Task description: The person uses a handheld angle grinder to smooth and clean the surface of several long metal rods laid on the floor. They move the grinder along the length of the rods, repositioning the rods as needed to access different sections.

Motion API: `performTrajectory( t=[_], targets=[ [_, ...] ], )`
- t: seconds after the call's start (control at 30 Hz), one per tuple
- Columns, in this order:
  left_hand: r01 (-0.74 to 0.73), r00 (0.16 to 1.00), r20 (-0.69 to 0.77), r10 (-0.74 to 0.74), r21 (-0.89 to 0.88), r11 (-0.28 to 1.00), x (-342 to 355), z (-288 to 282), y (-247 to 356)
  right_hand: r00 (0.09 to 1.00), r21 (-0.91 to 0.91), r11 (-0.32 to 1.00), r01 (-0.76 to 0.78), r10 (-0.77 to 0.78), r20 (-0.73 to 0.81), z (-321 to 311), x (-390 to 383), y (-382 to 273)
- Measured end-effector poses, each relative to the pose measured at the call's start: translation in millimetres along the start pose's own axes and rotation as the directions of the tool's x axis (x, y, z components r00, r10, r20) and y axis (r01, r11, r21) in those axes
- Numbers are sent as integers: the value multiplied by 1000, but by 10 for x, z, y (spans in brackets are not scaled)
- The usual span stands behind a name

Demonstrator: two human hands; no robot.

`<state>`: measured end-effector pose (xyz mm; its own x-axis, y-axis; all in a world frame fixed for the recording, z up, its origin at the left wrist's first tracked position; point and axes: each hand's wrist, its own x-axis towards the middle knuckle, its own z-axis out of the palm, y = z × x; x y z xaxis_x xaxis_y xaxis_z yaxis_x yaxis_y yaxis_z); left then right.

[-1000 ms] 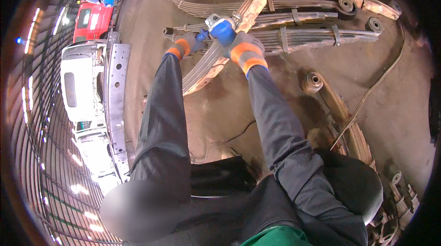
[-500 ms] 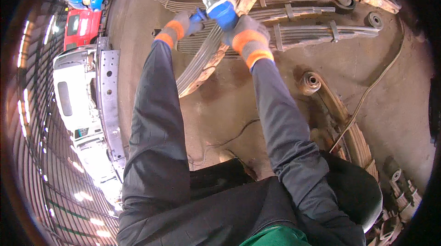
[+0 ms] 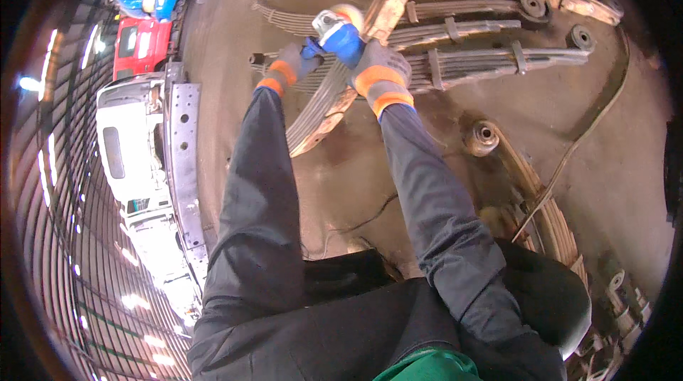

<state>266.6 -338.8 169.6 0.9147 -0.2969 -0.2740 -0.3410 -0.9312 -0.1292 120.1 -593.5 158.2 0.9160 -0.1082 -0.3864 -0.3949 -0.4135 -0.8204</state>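
Note:
Both my gloved hands hold a blue angle grinder (image 3: 343, 41) with a silver gear head. My right hand (image 3: 380, 68), in a grey glove with an orange cuff, is closed round its body. My left hand (image 3: 299, 61) grips the side handle on the left. A pale round disc (image 3: 348, 14) shows partly behind the gear head. The grinder is over a rusty leaf spring pack (image 3: 390, 7) that lies slantwise across other springs. Whether the disc touches the steel cannot be made out.
Several leaf spring packs (image 3: 491, 59) lie beyond and to the right. Another spring with a rolled eye (image 3: 484, 135) curves along the right. A long cable or hose (image 3: 569, 157) crosses the floor there. At left stand a white truck cab (image 3: 128, 146), a dark perforated beam (image 3: 185, 160), and red and blue vehicles.
The grinder and both hands have come a little nearer to me along the slanted spring. The whole view has shifted slightly. Both hands keep their hold.

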Motion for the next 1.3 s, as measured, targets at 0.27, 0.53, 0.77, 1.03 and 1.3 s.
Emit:
performTrajectory(
  t=[0.27, 0.53, 0.77, 1.03, 1.3],
  targets=[
    [173, 985, 40, -169, -203, 964, 120, -52, 439, 992, -82, 993, 87, -95, -89, -124, 278, 68],
    [215, 977, 39, -211, -232, 949, -96, -28, 530, 992, -68, 996, 50, -58, -112, 20, 192, 172],
    [165, 979, -64, -191, -291, 943, -52, 233, 306, 973, -231, 956, 179, -207, -104, 21, 418, 25],
    [109, 985, -73, -155, -431, 896, -160, 273, 681, 949, -485, 829, 280, -316, 8, -322, 570, 105],
    [110, 962, -101, -253, -705, 701, -70, 364, 1020, 939, -621, 729, 288, -343, 33, -724, 1197, 297]
  ],
)
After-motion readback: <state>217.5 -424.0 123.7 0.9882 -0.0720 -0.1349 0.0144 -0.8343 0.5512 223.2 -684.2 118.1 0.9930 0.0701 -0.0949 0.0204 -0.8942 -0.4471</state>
